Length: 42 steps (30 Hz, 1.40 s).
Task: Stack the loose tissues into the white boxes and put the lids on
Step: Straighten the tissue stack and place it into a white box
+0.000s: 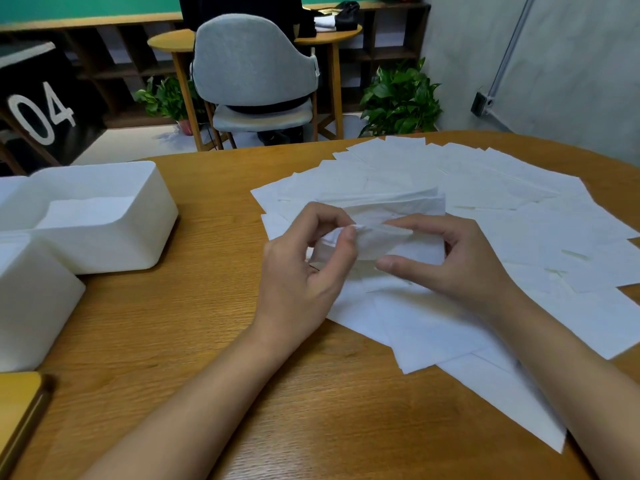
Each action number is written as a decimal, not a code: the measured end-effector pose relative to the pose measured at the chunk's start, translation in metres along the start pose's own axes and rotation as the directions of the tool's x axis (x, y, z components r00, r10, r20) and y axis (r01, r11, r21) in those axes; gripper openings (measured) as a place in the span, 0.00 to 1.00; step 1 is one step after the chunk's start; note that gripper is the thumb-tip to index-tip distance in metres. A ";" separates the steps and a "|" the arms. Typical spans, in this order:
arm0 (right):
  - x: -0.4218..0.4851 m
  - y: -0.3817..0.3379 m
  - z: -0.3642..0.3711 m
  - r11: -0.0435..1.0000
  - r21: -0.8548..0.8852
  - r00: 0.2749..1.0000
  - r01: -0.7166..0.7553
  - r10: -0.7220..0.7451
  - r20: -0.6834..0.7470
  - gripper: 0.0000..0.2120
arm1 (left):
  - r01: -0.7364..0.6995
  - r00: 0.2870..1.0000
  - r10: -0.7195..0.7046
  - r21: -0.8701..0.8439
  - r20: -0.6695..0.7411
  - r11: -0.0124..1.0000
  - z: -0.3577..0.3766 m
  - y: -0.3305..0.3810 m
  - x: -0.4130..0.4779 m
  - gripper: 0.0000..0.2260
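As the left hand is pinching one end of a bundle of tissues, the right hand is gripping the other, its sheet count hard to make out. Loose tissues are lying beyond and beneath the hands, some cut off at right, while left of the left hand a white box is sitting beside a second box partly out of frame.

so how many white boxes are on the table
2 for sure: an open box at the far left, and a nearer box cut off by the left frame edge. A white shape at that edge, beside the open one, may be a third.
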State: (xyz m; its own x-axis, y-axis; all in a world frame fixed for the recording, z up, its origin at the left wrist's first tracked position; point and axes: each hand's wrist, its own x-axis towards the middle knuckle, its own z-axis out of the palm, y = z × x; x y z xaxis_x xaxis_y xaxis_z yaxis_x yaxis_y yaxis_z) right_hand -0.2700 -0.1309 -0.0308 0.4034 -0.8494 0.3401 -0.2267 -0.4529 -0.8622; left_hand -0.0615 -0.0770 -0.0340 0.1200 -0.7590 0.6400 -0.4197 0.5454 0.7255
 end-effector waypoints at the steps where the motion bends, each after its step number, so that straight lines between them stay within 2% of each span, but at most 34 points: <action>1: 0.000 0.000 0.002 1.000 0.014 0.999 0.012 -0.012 -0.031 0.17 | 0.028 1.000 -0.028 -0.038 0.000 0.999 -0.001 0.001 0.001 0.02; 3: 0.001 -0.002 0.004 0.999 0.037 0.992 0.038 -0.034 -0.121 0.10 | 0.072 0.997 -0.069 -0.096 0.035 0.993 -0.002 0.004 0.003 0.04; 5: 0.002 -0.005 0.002 0.995 0.102 0.984 0.022 -0.003 -0.178 0.05 | 0.172 0.981 -0.154 -0.155 0.122 0.973 -0.002 0.006 0.002 0.12; 7: 0.004 -0.005 -0.003 0.985 0.171 0.971 -0.002 0.043 -0.234 0.04 | 0.278 0.949 -0.245 -0.160 0.199 0.947 -0.003 0.005 0.003 0.19; 11: 0.009 -0.002 -0.011 0.950 0.307 0.952 -0.054 0.142 -0.273 0.04 | 0.311 0.944 -0.296 -0.087 0.146 0.947 -0.005 -0.001 0.006 0.16; 14: 0.008 0.000 -0.010 0.926 0.364 0.962 -0.105 0.188 -0.200 0.08 | 0.346 0.932 -0.329 -0.111 0.152 0.931 -0.011 -0.004 0.011 0.15; 17: 0.007 -0.003 -0.008 0.910 0.384 0.981 -0.155 0.188 -0.050 0.17 | 0.377 0.888 -0.346 -0.047 0.304 0.925 -0.019 -0.005 0.017 0.16; 20: 0.006 -0.004 -0.005 0.946 0.287 0.989 -0.149 0.137 0.064 0.24 | 0.365 0.855 -0.339 0.008 0.393 0.931 -0.024 -0.006 0.020 0.16; 25: 0.005 -0.006 -0.002 0.994 0.070 0.996 -0.082 0.079 0.050 0.29 | 0.371 0.855 -0.358 0.040 0.376 0.928 -0.024 -0.009 0.020 0.16; 29: 0.006 -0.005 -0.002 0.993 0.093 0.997 -0.074 0.073 0.020 0.29 | 0.402 0.851 -0.388 0.035 0.354 0.915 -0.022 -0.011 0.019 0.16; 33: 0.007 -0.006 -0.001 0.997 0.069 0.999 -0.039 0.041 -0.026 0.31 | 0.335 0.921 -0.360 0.171 0.150 0.927 -0.015 -0.012 0.013 0.19; 34: 0.007 -0.007 -0.002 0.994 0.103 0.998 -0.037 0.041 -0.039 0.32 | 0.369 0.911 -0.389 0.151 0.138 0.917 -0.014 -0.012 0.013 0.20; 37: 0.009 -0.006 -0.005 0.981 0.183 0.995 -0.059 0.071 -0.063 0.33 | 0.570 0.811 -0.524 -0.145 0.261 0.809 -0.013 -0.006 0.016 0.21; 40: 0.009 -0.005 -0.005 0.969 0.225 0.994 -0.101 0.106 -0.014 0.30 | 0.566 0.821 -0.521 -0.219 0.232 0.795 -0.012 -0.006 0.016 0.19; 42: 0.007 -0.003 -0.006 0.969 0.221 0.994 -0.110 0.103 0.041 0.20 | 0.530 0.847 -0.503 -0.190 0.175 0.827 -0.010 -0.008 0.014 0.19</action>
State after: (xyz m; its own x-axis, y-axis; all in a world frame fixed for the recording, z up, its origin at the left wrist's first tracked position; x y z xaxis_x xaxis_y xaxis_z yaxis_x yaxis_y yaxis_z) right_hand -0.2716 -0.1372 -0.0232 0.4137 -0.8799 0.2338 -0.0681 -0.2859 -0.9558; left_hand -0.0480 -0.0885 -0.0281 0.1553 -0.9789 0.1330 -0.1126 0.1162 0.9868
